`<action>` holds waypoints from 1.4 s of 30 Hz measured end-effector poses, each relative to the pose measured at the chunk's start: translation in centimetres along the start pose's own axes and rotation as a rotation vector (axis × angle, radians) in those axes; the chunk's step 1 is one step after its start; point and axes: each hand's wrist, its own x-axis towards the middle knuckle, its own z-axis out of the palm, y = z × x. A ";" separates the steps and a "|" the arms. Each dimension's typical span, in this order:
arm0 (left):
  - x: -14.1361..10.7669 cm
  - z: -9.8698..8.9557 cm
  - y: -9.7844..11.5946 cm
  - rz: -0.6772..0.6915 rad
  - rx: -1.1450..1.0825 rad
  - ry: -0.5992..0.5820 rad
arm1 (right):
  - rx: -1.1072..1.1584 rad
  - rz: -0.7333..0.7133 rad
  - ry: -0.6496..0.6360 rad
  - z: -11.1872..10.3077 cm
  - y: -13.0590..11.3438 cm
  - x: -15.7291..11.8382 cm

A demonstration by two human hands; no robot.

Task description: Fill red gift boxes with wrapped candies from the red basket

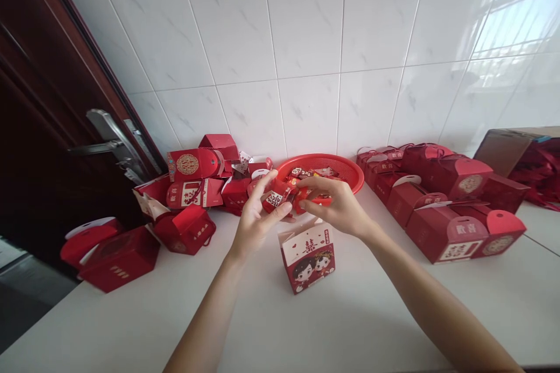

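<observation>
Above the table, my left hand (257, 215) is closed, thumb and fingers around a small red candy packet (275, 198) with white and black print. My right hand (335, 204) meets it from the other side, thumb and fingers pinched on a red wrapper (301, 193); whether this is the same packet or another, I cannot tell. Just below the hands stands a red and white gift box (310, 262) with two cartoon figures, upright, its top flaps raised. Behind the hands, a red plastic basket (356, 172) holds several wrapped candies (326, 172).
Red gift boxes (188, 192) lie in a loose pile on the left, one more box (120, 259) at the table's left edge. Rows of closed red boxes (441, 227) stand on the right, before a cardboard carton (503, 148). A tiled wall rises behind; a dark door (48, 99) is left.
</observation>
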 end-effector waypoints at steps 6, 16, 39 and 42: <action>-0.6 0.1 -0.5 0.038 -0.038 0.103 | -0.082 0.003 -0.003 -0.6 -0.7 -0.3; -1.1 -0.1 -1.0 0.063 -0.041 0.100 | -0.378 -0.052 -0.147 -0.3 0.0 -0.1; -1.7 1.3 -1.1 0.098 -0.014 -0.002 | -0.008 -0.097 0.069 0.7 0.3 -0.1; -1.9 0.9 -1.2 0.142 0.000 0.041 | 0.067 -0.049 0.098 -0.1 0.2 0.1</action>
